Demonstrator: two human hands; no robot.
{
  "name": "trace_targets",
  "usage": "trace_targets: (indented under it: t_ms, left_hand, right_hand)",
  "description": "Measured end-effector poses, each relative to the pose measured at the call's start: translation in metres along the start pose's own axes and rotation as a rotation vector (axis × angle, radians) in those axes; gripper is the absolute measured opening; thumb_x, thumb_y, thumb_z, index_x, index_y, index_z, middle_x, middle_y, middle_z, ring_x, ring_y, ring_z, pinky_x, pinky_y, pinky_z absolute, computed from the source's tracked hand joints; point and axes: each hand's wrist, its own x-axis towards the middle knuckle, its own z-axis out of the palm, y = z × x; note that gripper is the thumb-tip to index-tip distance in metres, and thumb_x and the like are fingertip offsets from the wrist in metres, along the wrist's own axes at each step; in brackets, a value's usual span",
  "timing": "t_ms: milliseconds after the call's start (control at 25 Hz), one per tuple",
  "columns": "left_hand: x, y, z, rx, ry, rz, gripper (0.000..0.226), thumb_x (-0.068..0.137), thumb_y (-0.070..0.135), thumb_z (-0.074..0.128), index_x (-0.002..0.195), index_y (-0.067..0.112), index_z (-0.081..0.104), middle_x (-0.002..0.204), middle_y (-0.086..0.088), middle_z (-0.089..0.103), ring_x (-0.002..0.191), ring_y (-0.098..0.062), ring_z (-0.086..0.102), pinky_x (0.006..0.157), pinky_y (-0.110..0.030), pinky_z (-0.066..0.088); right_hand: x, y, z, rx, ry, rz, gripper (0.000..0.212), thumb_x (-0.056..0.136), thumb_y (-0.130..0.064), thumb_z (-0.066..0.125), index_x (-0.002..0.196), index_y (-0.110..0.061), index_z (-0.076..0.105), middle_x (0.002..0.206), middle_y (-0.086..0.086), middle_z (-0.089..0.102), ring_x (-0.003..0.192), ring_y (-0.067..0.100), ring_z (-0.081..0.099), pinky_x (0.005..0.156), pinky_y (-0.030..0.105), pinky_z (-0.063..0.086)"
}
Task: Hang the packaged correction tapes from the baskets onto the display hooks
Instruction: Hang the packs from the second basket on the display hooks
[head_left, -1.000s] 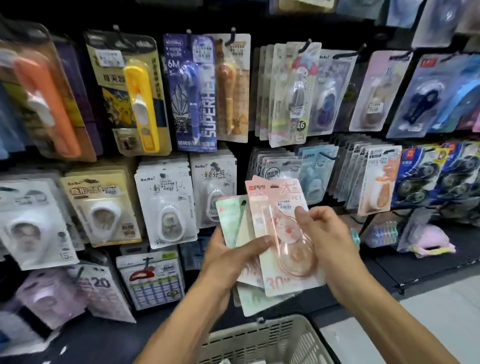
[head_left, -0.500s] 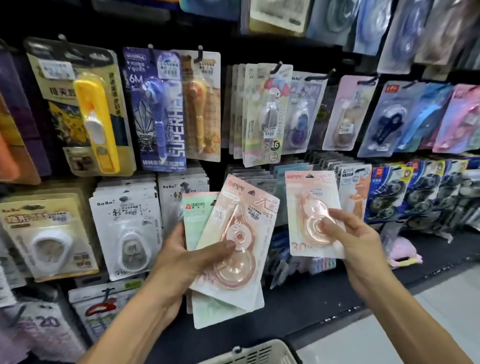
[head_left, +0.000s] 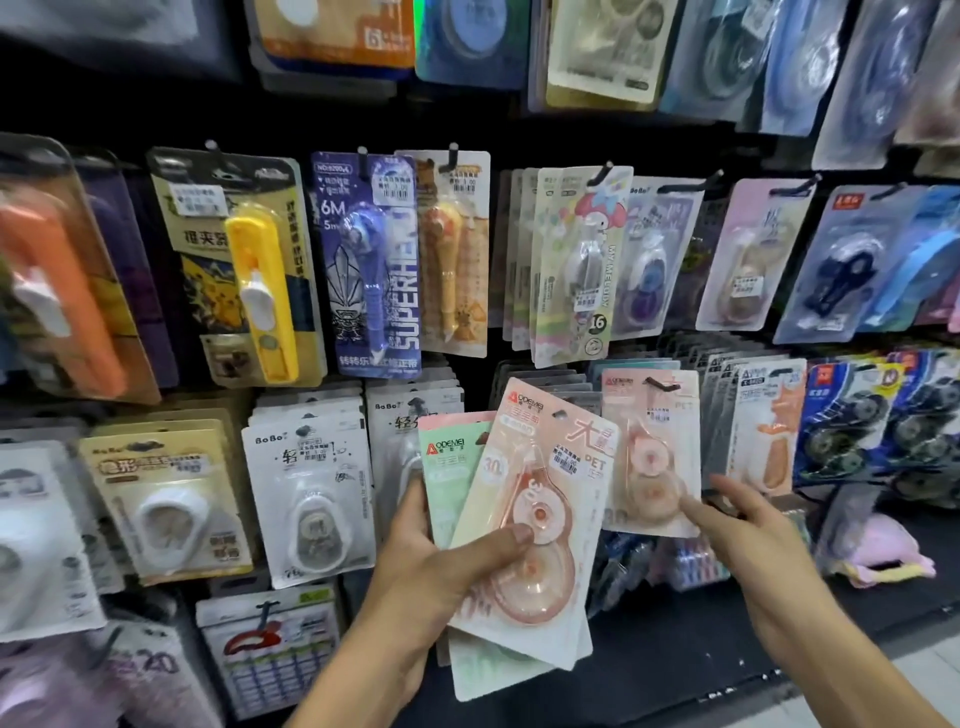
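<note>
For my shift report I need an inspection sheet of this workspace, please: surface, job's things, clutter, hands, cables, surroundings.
Surface: black display wall with hooks, crowded with hanging packs.
Job's things: pink pack on hook, hanging in the lower row; fanned stack of pink and green packs in the left hand.
Clutter: pink item lying on the shelf at lower right; kind not clear.
Hands: left hand grips the stack, thumb on the front pack; right hand has relaxed fingers, one fingertip at the hung pack's lower edge.
Cables: nothing seen.
Surroundings: yellow correction tape pack and blue SUPERHERO pack in the row above.
</note>
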Motion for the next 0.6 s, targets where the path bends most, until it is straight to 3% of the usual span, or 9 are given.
trace_targets:
  t_ms: [80, 160, 240, 400, 480, 600]
  left_hand:
    - [0.001, -0.003, 0.002, 0.000, 0.017, 0.015, 0.072, 0.044, 0.025, 0.098, 0.108, 0.037, 0.068, 0.106, -0.003, 0.081, 0.095, -0.027, 0.079, 0.070, -0.036, 0.064]
    - [0.001, -0.005, 0.008, 0.000, 0.020, 0.017, 0.079, 0.045, 0.023, 0.098, 0.116, 0.030, 0.065, 0.107, -0.004, 0.080, 0.096, -0.027, 0.078, 0.072, -0.038, 0.064]
    - [0.000, -0.005, 0.011, -0.003, 0.014, 0.011, 0.080, 0.046, 0.024, 0.098, 0.119, 0.027, 0.064, 0.108, -0.006, 0.080, 0.097, -0.028, 0.078, 0.074, -0.039, 0.064]
    - [0.001, -0.004, 0.005, 0.004, -0.025, 0.007, 0.078, 0.053, 0.021, 0.099, 0.123, 0.019, 0.064, 0.111, -0.009, 0.079, 0.100, -0.030, 0.077, 0.077, -0.040, 0.064]
    - [0.003, -0.002, 0.005, 0.034, -0.004, 0.021, 0.079, 0.054, 0.017, 0.101, 0.123, 0.019, 0.064, 0.110, -0.007, 0.080, 0.100, -0.028, 0.077, 0.083, -0.044, 0.063]
    - [0.005, -0.004, 0.006, 0.008, 0.050, 0.043, 0.073, 0.052, 0.022, 0.092, 0.120, 0.020, 0.066, 0.107, -0.006, 0.080, 0.095, -0.028, 0.078, 0.072, -0.037, 0.065]
  right_hand:
    - [-0.023, -0.002, 0.015, -0.102, -0.105, -0.066, 0.048, 0.079, -0.044, 0.082, 0.122, -0.042, 0.062, 0.129, -0.009, 0.065, 0.106, 0.008, 0.064, 0.083, 0.029, 0.047]
    - [-0.052, -0.008, 0.036, -0.045, -0.426, -0.059, 0.062, 0.056, -0.065, 0.089, 0.111, -0.050, 0.067, 0.119, -0.013, 0.072, 0.103, 0.004, 0.070, 0.080, 0.024, 0.053]
    - [-0.067, -0.008, 0.053, -0.019, -0.542, -0.072, 0.066, 0.047, -0.061, 0.095, 0.107, -0.046, 0.069, 0.110, -0.007, 0.077, 0.097, 0.009, 0.073, 0.072, 0.022, 0.059]
    - [-0.058, -0.006, 0.053, 0.284, -0.433, 0.032, 0.060, 0.066, -0.030, 0.088, 0.120, -0.019, 0.065, 0.108, 0.012, 0.077, 0.091, 0.029, 0.076, 0.060, 0.036, 0.062]
    - [-0.047, -0.014, 0.039, 0.291, -0.334, 0.023, 0.054, 0.074, -0.031, 0.079, 0.124, -0.021, 0.062, 0.105, 0.012, 0.077, 0.074, 0.027, 0.075, 0.044, 0.033, 0.055]
    - [-0.023, -0.019, 0.010, 0.164, -0.124, -0.026, 0.037, 0.091, -0.027, 0.070, 0.127, -0.028, 0.063, 0.098, 0.003, 0.078, 0.062, 0.015, 0.070, 0.037, 0.026, 0.045]
